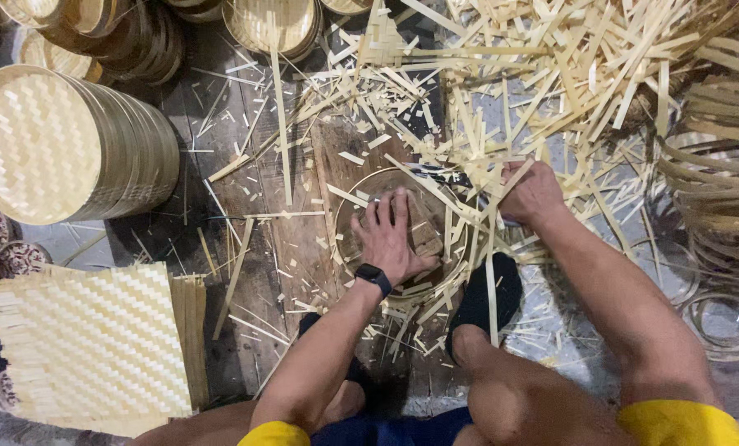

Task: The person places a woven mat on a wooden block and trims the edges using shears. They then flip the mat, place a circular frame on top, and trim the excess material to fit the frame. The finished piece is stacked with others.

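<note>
- Top and right, we see the biggest thing: a pale heap of bamboo strips (551,74) across the dark floor.
- At left, a stack of round woven trays (64,144) on edge; below it, square woven mats (88,347).
- Centre, a round bamboo hoop (344,248) on a wooden board.
- Our left hand (390,239) presses flat inside it, fingers spread.
- Our right hand (534,194) is fisted around a dark-handled tool at the hoop's rim.
</note>
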